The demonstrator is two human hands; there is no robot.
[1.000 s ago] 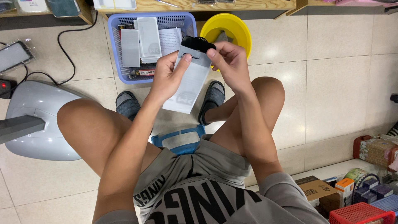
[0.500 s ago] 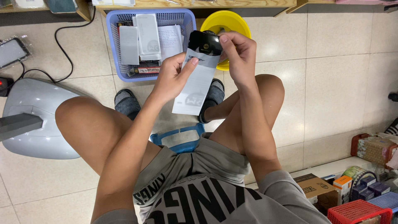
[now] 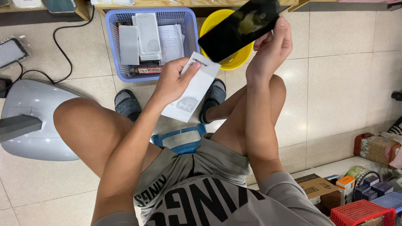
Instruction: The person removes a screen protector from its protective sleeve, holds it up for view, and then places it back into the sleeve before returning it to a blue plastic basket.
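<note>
Moved since before: right hand [image 3: 270, 50] has lifted the black glossy panel [image 3: 239, 26] clear of the white sleeve [image 3: 191, 88]; a moment earlier the two were together.
Far left: clear-wrapped flat item [image 3: 11, 52] on the floor, cut off by the frame edge; grey rounded machine base [image 3: 35, 121] beside the left knee.
Blue basket [image 3: 153, 44]: holds flat white and grey packets; its far rim is hidden under a wooden shelf edge.
Left hand [image 3: 171, 81]: closed around the white sleeve, thumb on its front, fingers hidden behind it.
Yellow bowl [image 3: 228, 42]: mostly covered by the panel.
Right hand: fingers curled, pinching the panel's lower right edge; the panel is tilted, with a blurred reflection.
Lower right: red basket [image 3: 362, 213] and small boxes, cut off.
</note>
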